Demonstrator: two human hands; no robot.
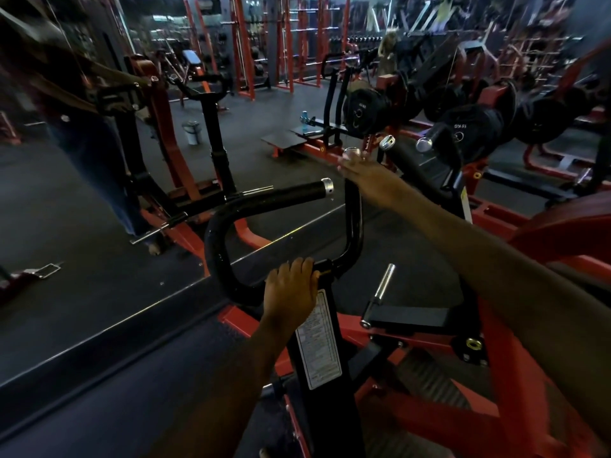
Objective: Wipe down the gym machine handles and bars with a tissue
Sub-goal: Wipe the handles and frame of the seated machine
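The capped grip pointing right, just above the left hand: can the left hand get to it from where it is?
Probably yes. The left hand grips the bar's base, and the capped grip is on the same looped bar above it. Nothing lies between; the right hand is on the upright handle, off to the side.

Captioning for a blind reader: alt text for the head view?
A person's left hand grips the black handlebar at its base, while the right hand reaches to the top of its upright grip. Red gym machines and weight plates stand behind.

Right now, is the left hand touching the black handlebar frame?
Touching. The head view shows the left hand with fingers curled over the black handlebar frame at its base, no gap visible.
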